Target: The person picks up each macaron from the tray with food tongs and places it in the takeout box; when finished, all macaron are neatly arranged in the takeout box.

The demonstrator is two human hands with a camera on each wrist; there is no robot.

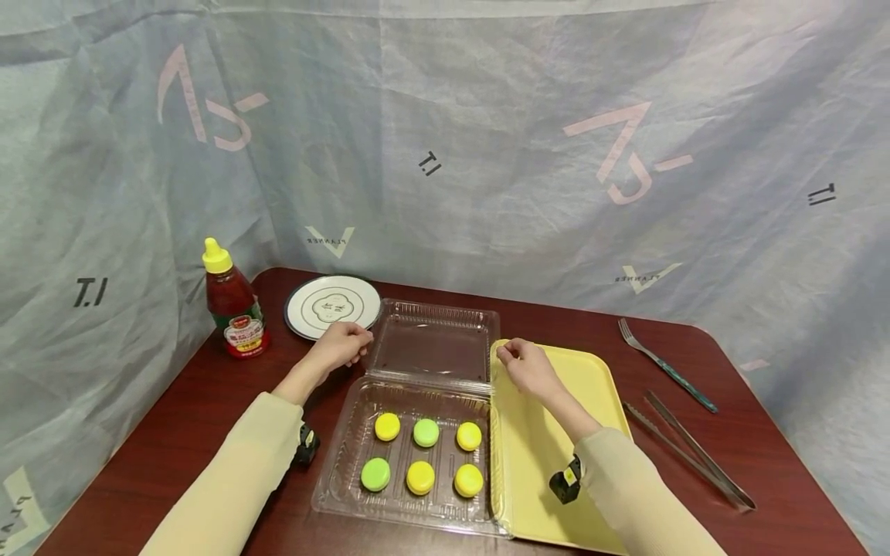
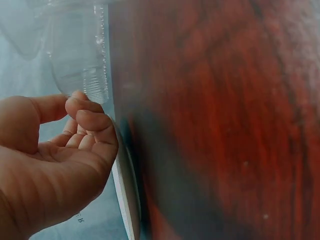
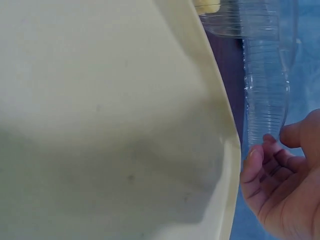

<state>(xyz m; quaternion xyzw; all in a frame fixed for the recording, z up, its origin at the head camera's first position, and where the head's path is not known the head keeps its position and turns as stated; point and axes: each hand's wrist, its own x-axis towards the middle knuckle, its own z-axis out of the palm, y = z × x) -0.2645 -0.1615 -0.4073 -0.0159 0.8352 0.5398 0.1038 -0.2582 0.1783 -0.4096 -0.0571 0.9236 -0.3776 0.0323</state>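
Note:
A clear plastic box lies open, its lid point(image 1: 433, 344) folded back flat behind the base point(image 1: 341, 455). Several yellow macarons point(image 1: 420, 479) and two green macarons point(image 1: 375, 475) sit in the base in two rows. My left hand point(image 1: 339, 344) pinches the left edge of the lid between thumb and fingers, beside the plate. At the opposite edge, my right hand point(image 1: 530, 367) pinches the lid above the yellow tray point(image 1: 580, 401). Both wrist views show the ribbed lid side point(image 2: 92, 82) running to the fingertips; the fingers hide part of that edge.
A ketchup bottle point(image 1: 238, 305) stands at the back left, near a white plate point(image 1: 348, 301). To the right of the tray lie metal tongs point(image 1: 695, 452) and a fork point(image 1: 664, 363). Hanging cloth point(image 1: 445, 193) borders the dark red table point(image 1: 160, 440).

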